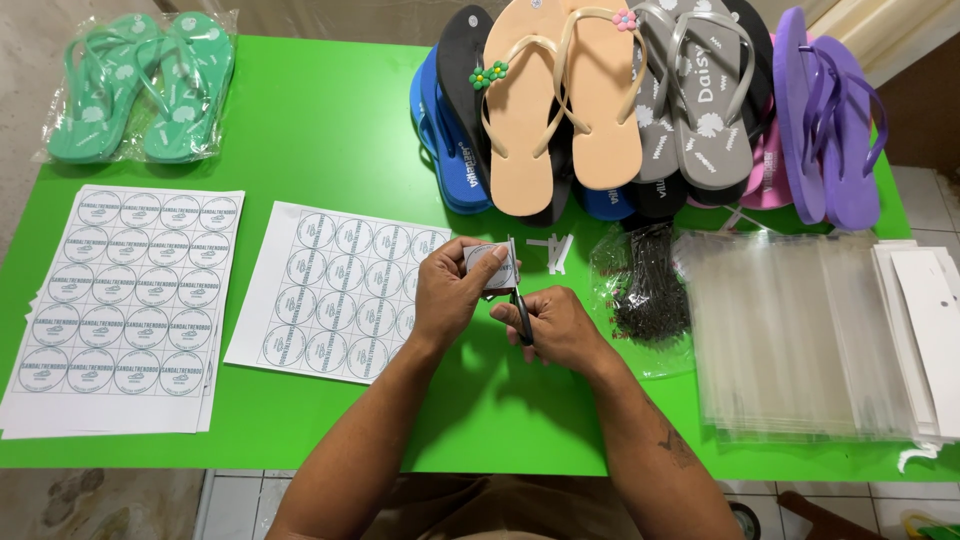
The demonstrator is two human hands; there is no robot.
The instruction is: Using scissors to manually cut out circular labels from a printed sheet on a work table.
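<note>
My left hand (452, 290) pinches a small paper piece with a round printed label (492, 264) above the green table (330, 130). My right hand (555, 325) grips black-handled scissors (521, 312), whose blades meet the right edge of the paper piece. Just left of my hands lies a white sheet of round labels (330, 290), with part of its right side cut away. Thin white paper strips (552, 248) lie just beyond my hands.
A stack of full label sheets (125, 300) lies at the left. Bagged teal flip-flops (140, 80) sit far left. Several pairs of coloured flip-flops (610, 100) are piled at the back. A bag of black fasteners (648, 290), clear plastic bags (790, 330) and white cards (930, 320) lie at the right.
</note>
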